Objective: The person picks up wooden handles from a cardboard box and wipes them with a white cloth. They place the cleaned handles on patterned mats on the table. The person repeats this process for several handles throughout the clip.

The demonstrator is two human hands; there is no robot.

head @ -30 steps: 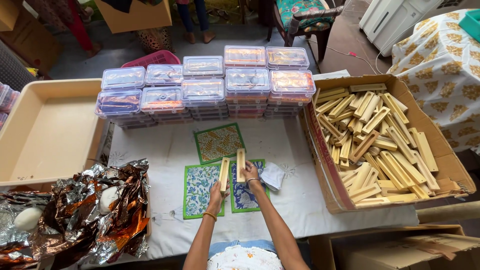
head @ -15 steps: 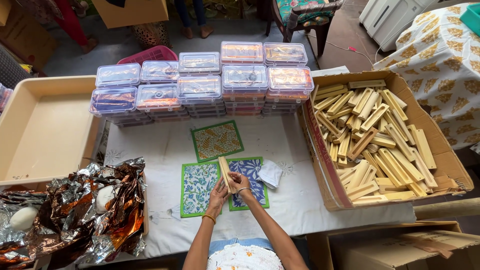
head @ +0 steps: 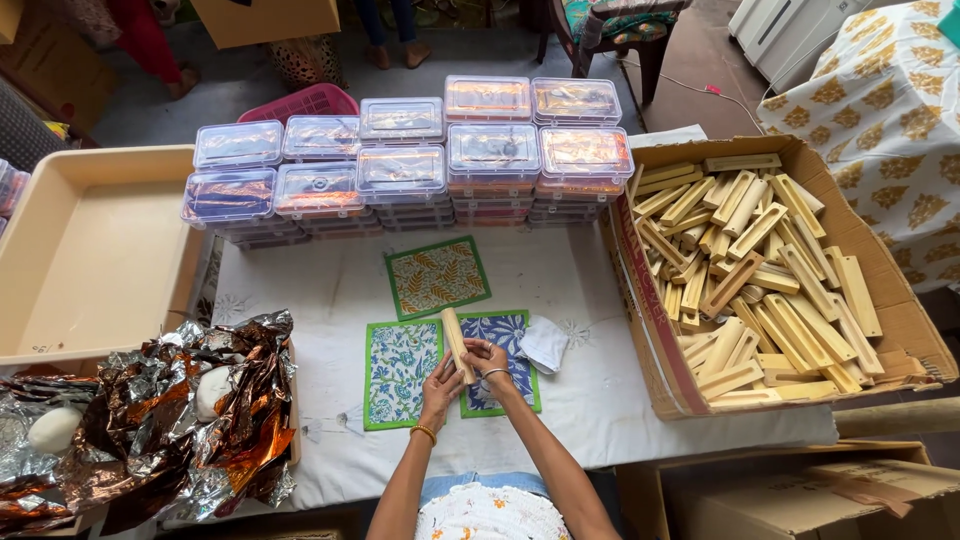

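Your left hand (head: 440, 385) and right hand (head: 490, 362) meet over the middle of the counter (head: 600, 400), each grip pressed around the lower end of one pale wooden stick (head: 456, 342). It looks like two half-pieces held face to face, though the seam is too small to be sure. The stick sits above the blue patterned cloth (head: 505, 360), between it and the green-bordered cloth (head: 398, 370). Its long axis runs away from you, the free end pointing up and slightly left toward the leaf-print cloth (head: 438, 277).

You appear to be at the joining step, so the next move likely calls for steady pressure and squared ends.

A crumpled white rag (head: 545, 345) lies just beside your right hand; further right is the cardboard box (head: 640, 260) of like sticks, and beyond are stacked plastic containers (head: 400, 170).
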